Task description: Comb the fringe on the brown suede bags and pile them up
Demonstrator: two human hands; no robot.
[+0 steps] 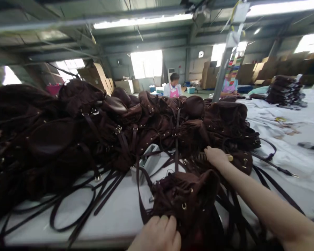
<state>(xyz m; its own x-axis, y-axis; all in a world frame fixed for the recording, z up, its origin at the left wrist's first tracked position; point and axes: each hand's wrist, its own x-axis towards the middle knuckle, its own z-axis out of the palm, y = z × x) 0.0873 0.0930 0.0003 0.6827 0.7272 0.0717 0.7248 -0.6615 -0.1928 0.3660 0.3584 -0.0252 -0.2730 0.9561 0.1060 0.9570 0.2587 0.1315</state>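
My left hand (158, 233) sits at the bottom edge, fingers curled over the lower edge of a dark brown drawstring bag (184, 197) with brass eyelets lying on the white table (112, 205). My right hand (216, 156) reaches forward, fingers closed on another brown bag (235, 158) at the front of a large heap of the same bags (107, 129). What the right fingers pinch is partly hidden.
Long brown straps (75, 205) trail over the table front. A small white box (148, 162) lies among the bags. A second stack of dark bags (284, 90) stands far right. Two people (174, 89) work at the back, near cardboard boxes (96, 75).
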